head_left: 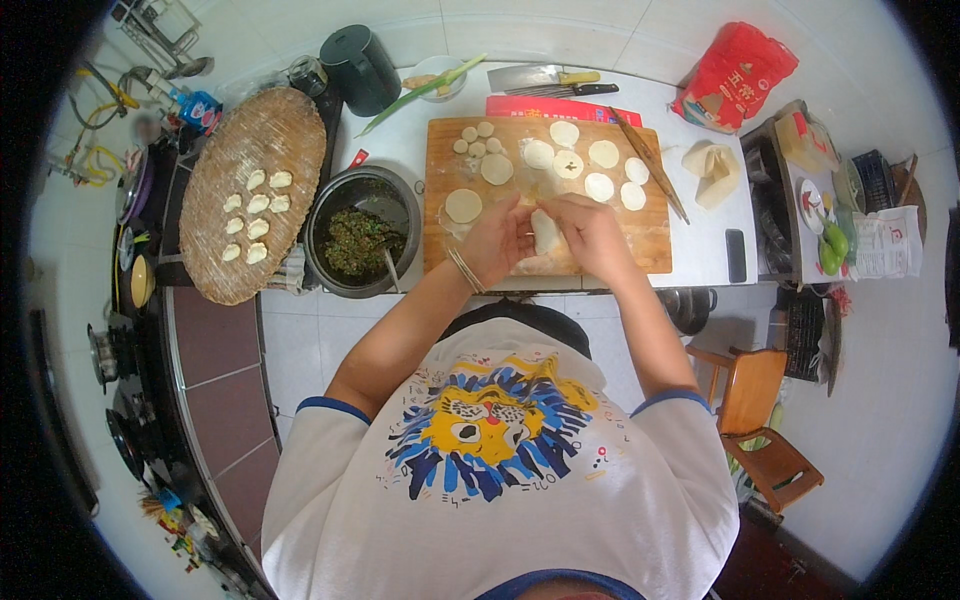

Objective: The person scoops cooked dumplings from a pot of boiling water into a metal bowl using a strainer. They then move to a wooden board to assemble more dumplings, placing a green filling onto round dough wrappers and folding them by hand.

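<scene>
Over the near part of the wooden board [440, 150], my left hand [495, 240] and my right hand [592, 238] are together around a pale dumpling [545, 232]. The left fingers curl about its left side, and the right fingers pinch it from the other side. How far its edge is sealed I cannot make out. Round flat wrappers [603, 154] lie floured on the board, one of them [569, 165] with a dark speck of filling. Several small dough pieces [478, 140] sit at the far left. A tapered wooden rolling pin [652, 165] slants along the right side.
Left of the board stands a pot of green filling [352, 243] with a spoon [391, 268]. Finished dumplings rest on a round tray [205, 180]. Behind lie a cleaver [525, 77] and a knife [596, 89]. A phone [736, 256], cloth [712, 172] and red bag [735, 80] are at right.
</scene>
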The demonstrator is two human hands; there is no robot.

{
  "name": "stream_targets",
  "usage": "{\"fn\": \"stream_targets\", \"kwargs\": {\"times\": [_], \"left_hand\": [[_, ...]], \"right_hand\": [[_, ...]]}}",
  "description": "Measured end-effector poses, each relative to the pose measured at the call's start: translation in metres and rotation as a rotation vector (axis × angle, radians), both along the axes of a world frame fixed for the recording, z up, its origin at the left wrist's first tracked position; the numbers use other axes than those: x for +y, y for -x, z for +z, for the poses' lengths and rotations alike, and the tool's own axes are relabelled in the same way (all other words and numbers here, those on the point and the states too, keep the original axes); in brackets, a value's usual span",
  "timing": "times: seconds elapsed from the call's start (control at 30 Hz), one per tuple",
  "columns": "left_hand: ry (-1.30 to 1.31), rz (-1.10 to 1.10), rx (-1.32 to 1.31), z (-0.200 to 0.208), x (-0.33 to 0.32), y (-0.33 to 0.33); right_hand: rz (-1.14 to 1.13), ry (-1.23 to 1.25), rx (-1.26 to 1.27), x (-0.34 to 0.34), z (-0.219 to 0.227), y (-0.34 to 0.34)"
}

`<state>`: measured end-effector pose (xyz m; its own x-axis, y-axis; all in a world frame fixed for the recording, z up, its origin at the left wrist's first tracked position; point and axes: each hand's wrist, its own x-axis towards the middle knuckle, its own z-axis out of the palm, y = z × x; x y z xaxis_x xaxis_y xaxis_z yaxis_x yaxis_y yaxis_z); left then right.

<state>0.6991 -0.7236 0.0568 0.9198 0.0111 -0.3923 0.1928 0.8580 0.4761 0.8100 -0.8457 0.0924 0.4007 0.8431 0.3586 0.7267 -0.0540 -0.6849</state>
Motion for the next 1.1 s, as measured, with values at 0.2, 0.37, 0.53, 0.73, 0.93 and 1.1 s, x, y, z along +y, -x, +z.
{"fn": "stream_targets", "kwargs": {"times": [0.2, 0.37, 0.53, 0.73, 0.93, 1.1], "left_hand": [[-0.02, -0.022, -0.014, -0.003, 0.003, 0.001], [-0.015, -0.008, -0.03, -0.003, 0.0, 0.0], [0.072, 0.093, 0.015, -0.001, 0.002, 0.003], [0.23, 0.161, -0.094, -0.003, 0.007, 0.005], [0.329, 0.155, -0.147, -0.002, 0.003, 0.005], [0.365, 0.193, -0.141, 0.001, -0.004, 0.001]], "right_hand": [[0.024, -0.013, -0.058, 0.001, 0.001, -0.005], [0.034, 0.11, -0.132, 0.002, -0.004, -0.007], [-0.137, -0.044, -0.01, -0.002, 0.012, 0.007], [-0.09, -0.061, -0.095, -0.021, 0.001, 0.018], [-0.093, -0.142, -0.166, -0.022, -0.018, 0.022], [-0.236, -0.161, -0.034, -0.018, -0.02, 0.026]]}}
